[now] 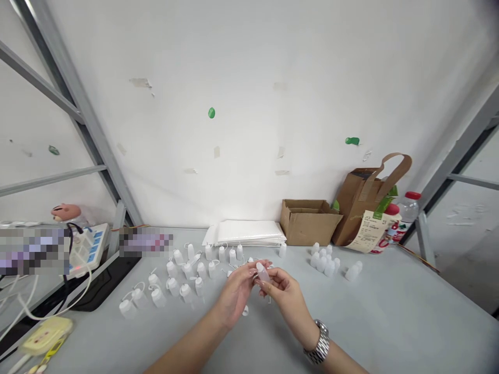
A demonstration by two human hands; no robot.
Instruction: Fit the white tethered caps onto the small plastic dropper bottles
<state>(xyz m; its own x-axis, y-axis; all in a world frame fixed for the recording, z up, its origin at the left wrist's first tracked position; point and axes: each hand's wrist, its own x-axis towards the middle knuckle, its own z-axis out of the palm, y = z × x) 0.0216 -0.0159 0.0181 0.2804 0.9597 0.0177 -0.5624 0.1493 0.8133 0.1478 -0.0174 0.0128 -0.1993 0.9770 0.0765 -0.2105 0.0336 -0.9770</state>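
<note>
Between my two hands, over the middle of the table, is a small translucent plastic squeeze bottle (263,273), tilted with its narrow top toward the back left. My right hand (286,293) has its thumb and fingers closed round the bottle's body. My left hand (236,292) is closed too, its fingertips pinching at the bottle's neck; what else they may hold is hidden. Several similar bottles (186,292) with strap caps stand upright to the left. A small white cap (245,310) lies below my hands. Several bottles without strap caps (322,263) stand to the right.
At the back are a stack of white padded envelopes (249,232), an open cardboard box (310,223) and a brown paper bag (360,202). Drink bottles (409,209) stand back right. A power strip (88,249), cables and a yellow case (47,335) occupy the left. A metal frame borders the table.
</note>
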